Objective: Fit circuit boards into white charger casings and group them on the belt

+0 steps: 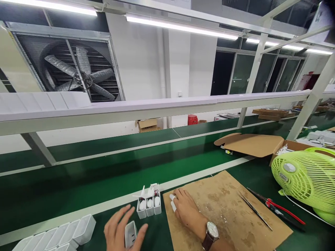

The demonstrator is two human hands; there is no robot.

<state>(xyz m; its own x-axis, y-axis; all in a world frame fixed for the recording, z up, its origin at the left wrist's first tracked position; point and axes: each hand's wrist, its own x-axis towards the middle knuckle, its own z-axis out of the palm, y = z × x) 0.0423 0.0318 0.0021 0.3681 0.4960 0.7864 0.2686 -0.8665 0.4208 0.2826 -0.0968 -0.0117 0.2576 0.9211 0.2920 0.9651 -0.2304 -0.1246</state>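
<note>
My left hand holds a small white plastic casing between thumb and fingers, low over the green bench. My right hand, with a wristwatch and white tape on the fingertips, rests flat on the near-left corner of a brown cardboard mat. Between the hands stand three small white open casings in a row, each with a pale part and thin wires inside.
A row of empty white casings lies at bottom left. Tweezers and red-handled cutters lie on and beside the mat. A green desk fan stands right; an open carton behind it. A green conveyor belt runs across.
</note>
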